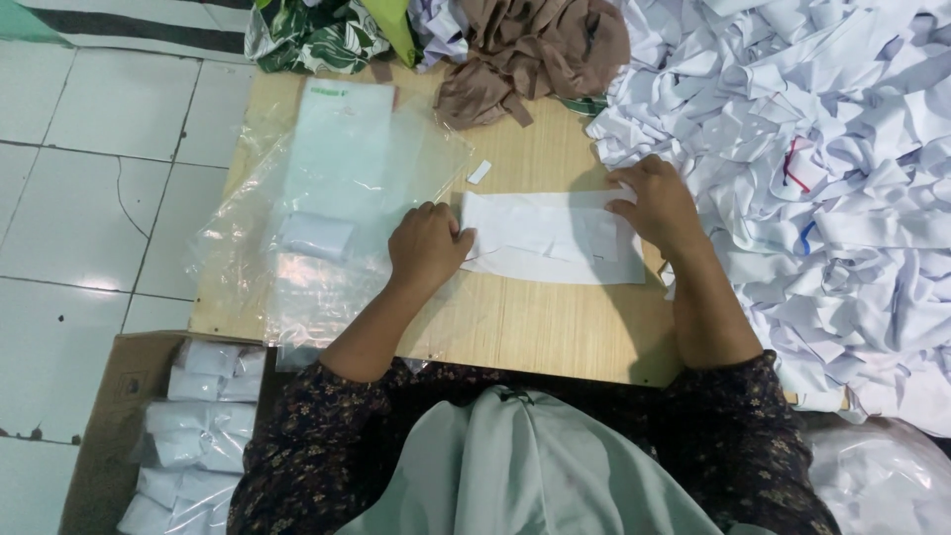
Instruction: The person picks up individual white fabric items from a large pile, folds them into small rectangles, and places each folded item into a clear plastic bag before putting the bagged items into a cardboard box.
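Grip: left hand (428,248) pinched on folded white cloth (555,238); right hand (659,203) pressed flat on it.
Desk (515,327): clear plastic bags (337,198) lain beside the left hand.

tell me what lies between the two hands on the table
In the head view, a folded white cloth spans the gap: the left hand presses its left end, the right hand its right end, on the wooden table.

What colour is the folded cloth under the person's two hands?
White. The folded cloth lies flat on the wooden board, seen clearly in the head view.
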